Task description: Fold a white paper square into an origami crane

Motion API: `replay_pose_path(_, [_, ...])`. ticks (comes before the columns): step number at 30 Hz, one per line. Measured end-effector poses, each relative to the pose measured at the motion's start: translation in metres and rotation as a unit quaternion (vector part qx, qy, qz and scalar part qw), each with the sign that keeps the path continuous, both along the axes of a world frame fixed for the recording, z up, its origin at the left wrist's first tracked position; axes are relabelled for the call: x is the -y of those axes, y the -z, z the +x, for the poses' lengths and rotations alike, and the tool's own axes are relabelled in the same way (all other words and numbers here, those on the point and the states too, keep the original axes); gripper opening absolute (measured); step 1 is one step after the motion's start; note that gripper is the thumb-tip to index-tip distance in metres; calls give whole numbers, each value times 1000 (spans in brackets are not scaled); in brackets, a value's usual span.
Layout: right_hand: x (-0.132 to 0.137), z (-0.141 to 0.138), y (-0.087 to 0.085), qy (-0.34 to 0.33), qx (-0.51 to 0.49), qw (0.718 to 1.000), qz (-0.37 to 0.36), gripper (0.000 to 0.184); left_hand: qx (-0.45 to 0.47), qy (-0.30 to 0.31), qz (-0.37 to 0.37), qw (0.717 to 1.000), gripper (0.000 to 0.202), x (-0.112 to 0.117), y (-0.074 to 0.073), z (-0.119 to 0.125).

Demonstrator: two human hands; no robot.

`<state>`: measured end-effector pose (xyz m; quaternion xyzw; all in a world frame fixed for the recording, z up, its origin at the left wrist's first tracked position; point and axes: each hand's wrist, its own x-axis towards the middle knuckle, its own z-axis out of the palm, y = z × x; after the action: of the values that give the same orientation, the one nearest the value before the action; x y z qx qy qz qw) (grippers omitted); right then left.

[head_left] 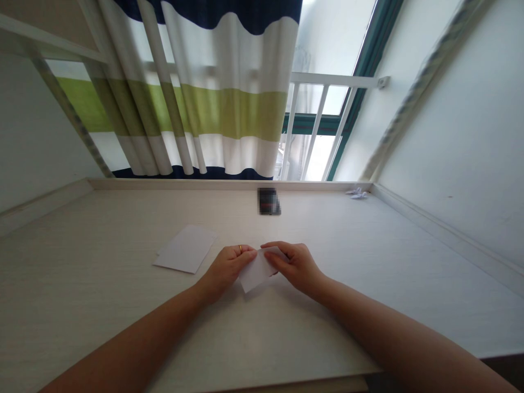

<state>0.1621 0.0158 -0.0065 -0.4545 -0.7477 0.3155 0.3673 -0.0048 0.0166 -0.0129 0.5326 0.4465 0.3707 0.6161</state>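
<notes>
A small folded white paper [257, 272] rests on the pale wooden desk [368, 262] between both my hands. My left hand [227, 267], wearing a gold ring, pinches the paper's left upper edge with curled fingers. My right hand [295, 265] grips its right upper corner, fingers pressed together on it. To the left lies a flat stack of white paper sheets [186, 249], untouched.
A small dark blurred object [269, 201] stands at the desk's back edge. A tiny white folded paper shape [357, 192] sits in the back right corner. Behind hangs a striped curtain [213, 103] beside a railed window [319, 125]. White walls flank both sides.
</notes>
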Motion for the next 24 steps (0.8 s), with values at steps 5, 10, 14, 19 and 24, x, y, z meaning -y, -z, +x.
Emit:
replay_pose_path(5, [3,4,0,-41,63,984,163,23,30,-14,-19,999,28,2,0,-1])
replay_pose_path(10, [3,12,-6,-129,138,947,260,33,51,-12,-29,998,26,4,0,-3])
replay_pose_path(14, [2,13,-10,-145,96,955,240,32,59,-17,-35,998,25,4,-1,-4])
replay_pose_path(19, [2,12,-10,-153,64,962,219,32,73,-18,-51,996,21,5,-4,-5])
replay_pose_path(24, [0,13,-8,-171,26,958,228,33,85,-22,-75,993,17,8,-11,-3])
